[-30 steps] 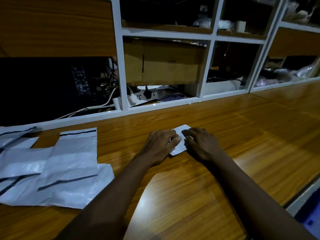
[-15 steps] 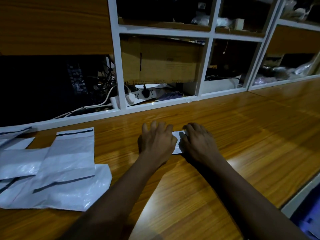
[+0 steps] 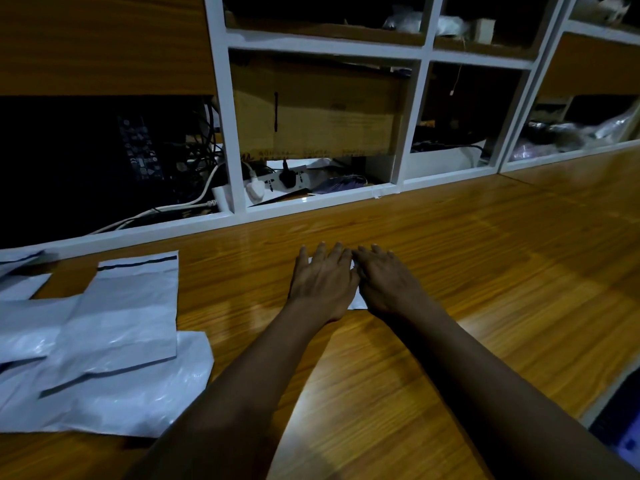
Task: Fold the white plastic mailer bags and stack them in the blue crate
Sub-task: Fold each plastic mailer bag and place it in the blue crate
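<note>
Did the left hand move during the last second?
Yes. The fingers of the left hand, earlier curled toward the right hand, now lie flat on the folded mailer, stretched toward the white shelf frame.

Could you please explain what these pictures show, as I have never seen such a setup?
There is no machine here: a person works bare-handed, and a camera worn on their head looks forward and down, so every picture shares that view. The left hand and right hand lie flat, fingers straight, pressing a folded mailer onto the wooden counter. Nothing is gripped. A pile of unfolded white mailers lies to the left. Behind stands a shelf unit with a cardboard box and a power strip.
</note>
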Action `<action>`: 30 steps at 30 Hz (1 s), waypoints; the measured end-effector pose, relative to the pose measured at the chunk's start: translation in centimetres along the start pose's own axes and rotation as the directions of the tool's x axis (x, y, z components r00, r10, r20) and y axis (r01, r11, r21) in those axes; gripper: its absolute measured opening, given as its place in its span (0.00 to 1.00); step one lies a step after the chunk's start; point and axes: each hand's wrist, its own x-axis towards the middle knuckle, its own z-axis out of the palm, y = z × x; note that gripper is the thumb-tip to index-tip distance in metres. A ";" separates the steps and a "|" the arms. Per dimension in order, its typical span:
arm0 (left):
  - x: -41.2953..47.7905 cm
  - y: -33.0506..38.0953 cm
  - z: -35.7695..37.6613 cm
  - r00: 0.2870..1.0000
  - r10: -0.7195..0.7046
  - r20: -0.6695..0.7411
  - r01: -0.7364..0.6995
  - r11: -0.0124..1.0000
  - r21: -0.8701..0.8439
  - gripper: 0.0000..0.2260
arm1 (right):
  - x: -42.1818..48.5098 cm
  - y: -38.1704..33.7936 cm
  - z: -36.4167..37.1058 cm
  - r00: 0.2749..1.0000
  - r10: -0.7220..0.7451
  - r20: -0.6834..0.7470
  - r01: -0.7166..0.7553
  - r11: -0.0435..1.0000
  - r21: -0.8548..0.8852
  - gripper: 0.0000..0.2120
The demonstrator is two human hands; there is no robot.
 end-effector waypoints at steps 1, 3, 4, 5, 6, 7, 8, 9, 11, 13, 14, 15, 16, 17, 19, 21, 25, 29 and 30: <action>0.1 -0.1 0.1 1.000 0.002 0.010 -0.002 1.000 -0.006 0.25 | 0.1 0.2 0.1 0.999 0.026 0.038 -0.025 1.000 -0.012 0.22; 0.3 -0.3 0.4 0.999 0.017 0.030 -0.017 1.000 0.003 0.24 | 0.3 0.5 0.1 0.994 0.055 0.096 -0.052 0.998 -0.037 0.24; 0.5 -0.5 0.6 0.999 0.026 0.036 -0.026 1.000 0.010 0.24 | 0.4 0.6 0.1 0.992 0.057 0.115 -0.051 0.997 -0.055 0.24; 0.6 -0.6 0.7 0.999 0.032 0.039 -0.032 0.999 0.008 0.24 | 0.6 0.6 0.0 0.989 0.058 0.135 -0.048 0.996 -0.074 0.24; 0.8 -0.7 0.7 0.999 0.032 0.042 -0.032 0.999 -0.007 0.24 | 0.7 0.7 -0.1 0.987 0.057 0.154 -0.043 0.995 -0.093 0.25; 1.1 -0.8 0.7 0.998 0.030 0.048 -0.028 0.999 -0.031 0.24 | 0.9 0.7 -0.3 0.983 0.057 0.172 -0.038 0.993 -0.109 0.25; 1.3 -0.9 0.6 0.998 0.026 0.060 -0.023 0.998 -0.062 0.24 | 1.1 0.7 -0.5 0.980 0.059 0.191 -0.037 0.992 -0.120 0.25; 1.6 -1.0 0.5 0.997 0.021 0.076 -0.014 0.996 -0.092 0.23 | 1.2 0.6 -0.6 0.977 0.063 0.203 -0.037 0.991 -0.129 0.25; 1.8 -1.0 0.3 0.995 0.014 0.097 -0.002 0.992 -0.125 0.23 | 1.5 0.6 -0.7 0.975 0.077 0.209 -0.049 0.989 -0.136 0.25; 1.4 -0.9 0.4 0.997 0.017 0.081 -0.008 0.994 -0.108 0.23 | 1.4 0.3 -0.7 0.973 0.095 0.210 -0.062 0.985 -0.161 0.26; 1.0 -0.8 0.5 0.998 0.023 0.066 -0.017 0.996 -0.089 0.23 | 1.0 0.2 -0.7 0.972 0.103 0.209 -0.068 0.983 -0.171 0.26; 0.6 -0.8 0.5 0.998 0.030 0.051 -0.026 0.997 -0.071 0.23 | 0.6 0.0 -0.7 0.972 0.111 0.205 -0.075 0.982 -0.176 0.26; 0.2 -0.7 0.4 0.999 0.037 0.040 -0.034 0.998 -0.060 0.23 | 0.0 -0.2 -0.7 0.973 0.113 0.200 -0.077 0.980 -0.181 0.26; -0.2 -0.6 0.4 0.998 0.044 0.038 -0.041 0.998 -0.053 0.23 | -0.6 -0.4 -0.7 0.974 0.109 0.196 -0.071 0.979 -0.193 0.26; -0.9 -0.4 0.3 0.997 0.058 0.052 -0.055 0.997 -0.052 0.23 | -1.5 -0.6 -0.6 0.973 0.106 0.204 -0.062 0.975 -0.212 0.26; -1.0 -0.4 0.2 0.997 0.048 0.055 -0.044 0.997 -0.064 0.23 | -1.3 -0.5 -0.6 0.971 0.112 0.213 -0.070 0.978 -0.198 0.26; 0.4 -0.4 -0.1 0.996 -0.005 0.088 0.015 0.993 -0.114 0.23 | 0.5 0.1 -0.6 0.970 0.124 0.210 -0.100 0.988 -0.121 0.25; -0.5 -0.3 -0.5 0.993 0.009 0.115 0.007 0.991 -0.133 0.24 | -0.6 -0.1 -0.5 0.975 0.122 0.186 -0.103 0.989 -0.108 0.26; -1.0 -0.3 -0.4 0.992 0.022 0.122 -0.004 0.989 -0.145 0.24 | -1.5 -0.2 -0.3 0.982 0.104 0.157 -0.086 0.990 -0.116 0.28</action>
